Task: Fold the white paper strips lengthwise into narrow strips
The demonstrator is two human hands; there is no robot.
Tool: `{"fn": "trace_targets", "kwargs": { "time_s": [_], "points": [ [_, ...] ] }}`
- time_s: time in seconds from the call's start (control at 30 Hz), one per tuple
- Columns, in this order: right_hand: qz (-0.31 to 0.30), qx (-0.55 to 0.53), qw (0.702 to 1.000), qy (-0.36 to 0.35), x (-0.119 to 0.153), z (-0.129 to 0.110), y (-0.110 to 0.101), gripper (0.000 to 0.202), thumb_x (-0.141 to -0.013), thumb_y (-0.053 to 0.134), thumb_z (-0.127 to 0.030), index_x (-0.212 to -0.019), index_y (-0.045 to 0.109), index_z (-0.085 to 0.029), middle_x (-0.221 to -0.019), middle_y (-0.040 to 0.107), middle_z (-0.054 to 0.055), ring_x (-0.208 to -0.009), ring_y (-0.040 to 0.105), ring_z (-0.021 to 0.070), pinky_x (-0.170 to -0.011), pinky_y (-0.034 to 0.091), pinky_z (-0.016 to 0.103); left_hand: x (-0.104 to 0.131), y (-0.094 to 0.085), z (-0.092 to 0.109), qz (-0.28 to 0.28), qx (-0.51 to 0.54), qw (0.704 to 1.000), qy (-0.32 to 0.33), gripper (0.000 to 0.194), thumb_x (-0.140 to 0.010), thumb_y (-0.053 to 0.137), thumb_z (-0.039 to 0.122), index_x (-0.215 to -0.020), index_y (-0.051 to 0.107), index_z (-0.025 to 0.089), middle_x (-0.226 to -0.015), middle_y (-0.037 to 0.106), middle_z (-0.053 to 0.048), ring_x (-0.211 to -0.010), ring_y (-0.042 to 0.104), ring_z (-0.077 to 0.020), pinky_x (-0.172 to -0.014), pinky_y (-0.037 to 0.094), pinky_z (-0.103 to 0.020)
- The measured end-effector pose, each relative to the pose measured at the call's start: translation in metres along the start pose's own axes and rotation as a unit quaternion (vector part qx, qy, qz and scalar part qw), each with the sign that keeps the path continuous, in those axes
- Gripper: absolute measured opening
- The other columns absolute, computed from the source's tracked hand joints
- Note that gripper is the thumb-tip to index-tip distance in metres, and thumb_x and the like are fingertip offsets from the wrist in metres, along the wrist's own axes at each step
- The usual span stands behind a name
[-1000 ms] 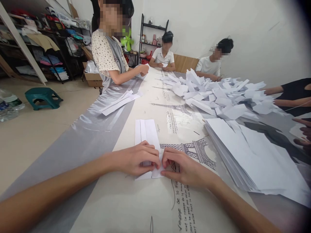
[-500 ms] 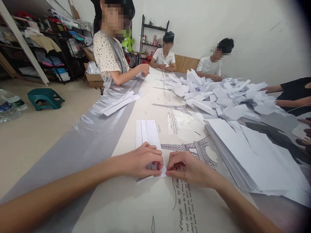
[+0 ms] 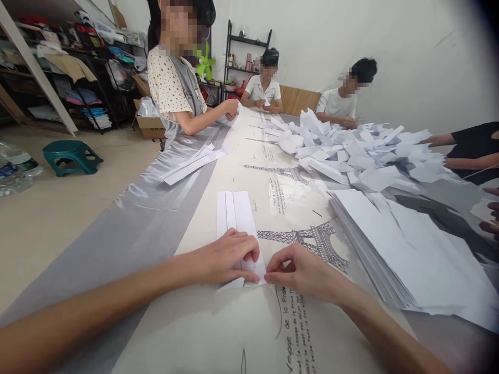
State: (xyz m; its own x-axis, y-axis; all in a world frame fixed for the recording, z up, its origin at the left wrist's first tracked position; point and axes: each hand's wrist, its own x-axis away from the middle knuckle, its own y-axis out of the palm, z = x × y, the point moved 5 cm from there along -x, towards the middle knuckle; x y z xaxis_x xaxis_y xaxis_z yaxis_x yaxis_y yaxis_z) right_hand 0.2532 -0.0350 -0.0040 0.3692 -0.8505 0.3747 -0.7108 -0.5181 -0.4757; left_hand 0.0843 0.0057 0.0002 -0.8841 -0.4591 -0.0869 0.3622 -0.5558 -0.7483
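A folded sheet of white paper (image 3: pixel 240 208) lies lengthwise on the table in front of me, with crease lines running along it. My left hand (image 3: pixel 234 258) presses down over its near half, fingers curled and thumb on the near edge. At the near right corner, my right hand (image 3: pixel 290 267) pinches the paper's edge between thumb and forefinger. Part of the sheet is hidden under my left hand.
To the right sits a stack of white sheets (image 3: pixel 405 249), with a large heap of folded papers (image 3: pixel 351 150) beyond it. Several folded strips (image 3: pixel 193 163) lie at the left edge. Other people work around the table; a green stool (image 3: pixel 72 156) stands on the floor.
The near edge of the folded paper, slightly raised before, now lies flatter. My left thumb has straightened along that edge, while my right hand keeps its pinch at the corner.
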Motion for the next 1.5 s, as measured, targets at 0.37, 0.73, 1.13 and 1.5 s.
{"fn": "trace_targets", "kwargs": {
  "time_s": [0.37,0.73,1.13,1.5],
  "points": [
    [0.101,-0.049,0.975,-0.194,0.009,-0.021,-0.027,0.017,-0.091,0.070,-0.037,-0.082,0.072,-0.023,-0.074,0.057,-0.001,-0.061,0.048,0.0110,-0.055,0.045,0.027,0.005,-0.016,0.000,0.159,0.004,0.985,0.069,0.028,-0.091,0.072,0.035,-0.112,0.058,0.023,-0.114,0.062,-0.006,-0.109,0.057,-0.0227,-0.097,0.045,-0.039],
    [0.198,0.189,0.831,-0.485,0.021,-0.034,-0.007,0.022,-0.096,0.060,-0.009,-0.109,0.069,-0.024,-0.102,0.073,0.005,-0.093,0.068,0.0178,-0.081,0.058,0.037,0.014,-0.021,0.010,0.293,-0.130,0.935,0.150,0.017,-0.098,0.049,0.008,-0.096,0.059,0.021,-0.099,0.072,-0.003,-0.095,0.063,-0.0192,-0.084,0.047,-0.036],
    [0.278,0.215,0.780,-0.517,0.031,-0.048,-0.007,0.023,-0.092,0.064,-0.006,-0.108,0.069,-0.021,-0.094,0.076,0.005,-0.084,0.073,0.0181,-0.071,0.060,0.035,0.015,-0.019,0.009,0.297,-0.165,0.918,0.204,0.020,-0.099,0.056,0.011,-0.111,0.065,0.025,-0.106,0.074,-0.003,-0.103,0.068,-0.0192,-0.091,0.048,-0.037],
    [0.416,-0.280,0.803,-0.321,0.026,-0.018,-0.044,0.009,-0.092,0.069,-0.020,-0.098,0.072,-0.027,-0.101,0.072,0.002,-0.100,0.069,0.0206,-0.088,0.064,0.042,0.016,-0.036,-0.008,0.373,0.000,0.928,-0.003,0.019,-0.099,0.061,0.035,-0.114,0.057,0.023,-0.114,0.068,-0.006,-0.107,0.064,-0.0209,-0.093,0.051,-0.038]
  ]
}}
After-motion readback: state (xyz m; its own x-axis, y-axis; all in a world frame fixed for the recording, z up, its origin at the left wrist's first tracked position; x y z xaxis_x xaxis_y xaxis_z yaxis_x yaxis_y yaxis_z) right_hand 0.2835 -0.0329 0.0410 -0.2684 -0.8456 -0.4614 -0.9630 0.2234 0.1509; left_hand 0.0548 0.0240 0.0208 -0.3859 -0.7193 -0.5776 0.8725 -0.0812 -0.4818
